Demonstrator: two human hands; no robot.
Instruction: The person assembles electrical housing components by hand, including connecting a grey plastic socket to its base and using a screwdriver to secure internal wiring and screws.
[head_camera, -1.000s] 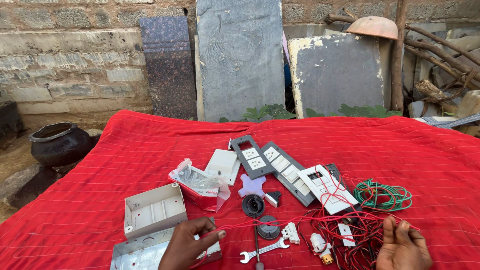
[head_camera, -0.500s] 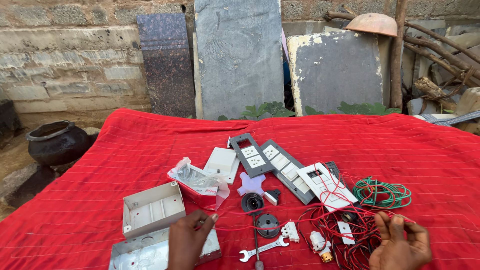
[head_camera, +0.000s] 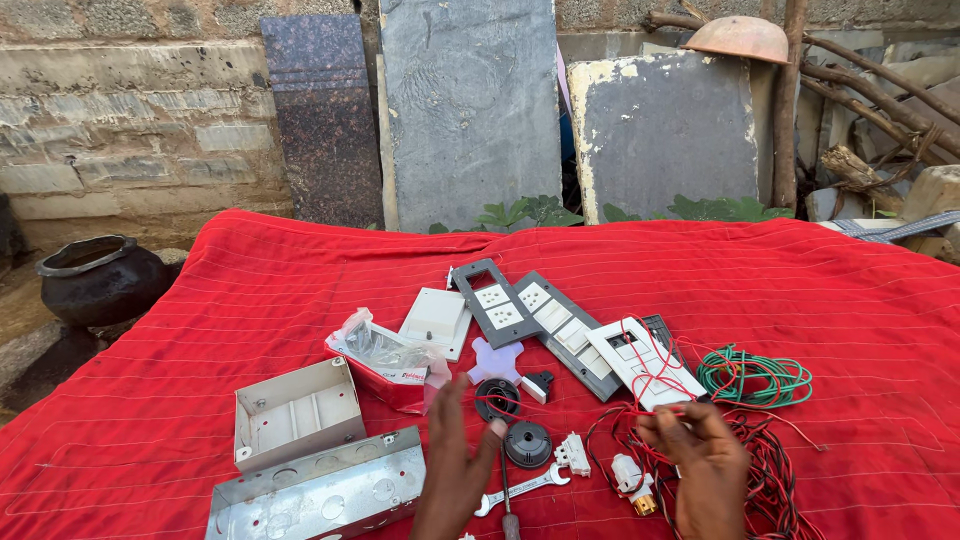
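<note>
Right hand (head_camera: 700, 450) is closed on red wire (head_camera: 640, 405) beside the white switch plate (head_camera: 640, 360), left hand (head_camera: 455, 455) open, nothing yet joined.

A red quilted cloth (head_camera: 250, 290) carries everything. Near its front left corner lie a grey metal box (head_camera: 320, 495) and, just behind it, a white plastic box (head_camera: 295, 412). Toward the middle sit a clear bag (head_camera: 385, 350) and two dark switch plates (head_camera: 495, 302). Off the left edge stands a black pot (head_camera: 100, 280). Stone slabs (head_camera: 470, 110) lean beyond the far edge, with what seems an overturned rusty bowl (head_camera: 745, 38) on one.
</note>
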